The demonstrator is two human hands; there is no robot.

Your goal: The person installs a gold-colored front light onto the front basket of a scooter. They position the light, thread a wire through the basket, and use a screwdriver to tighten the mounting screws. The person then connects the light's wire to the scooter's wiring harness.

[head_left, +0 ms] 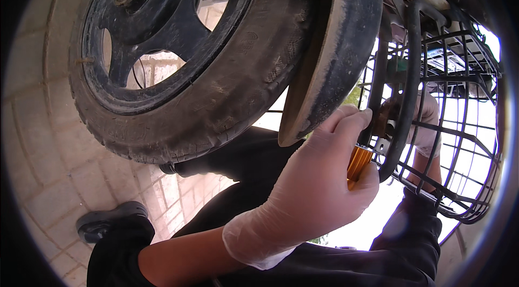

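Note:
My left hand (319, 179), in a thin white glove, is closed round a gold ribbed cylinder (358, 163). Its thumb and forefinger reach up against the black tubular frame beside a small metal bracket (381, 146) with holes. The cylinder meets the frame at that bracket. Behind the wires of a black basket (465, 141) is my right hand (428, 116), gloved too. It sits level with the bracket, near a rusty brown part (385, 116). The wires and frame tubes cover its fingers, so its grip is hidden.
A dusty black wheel (216, 87) with a worn tyre fills the upper left. Its black mudguard (346, 43) curves down just above my left hand. Below are paving bricks (54, 152), my dark-clothed legs (259, 162) and a black shoe (113, 219).

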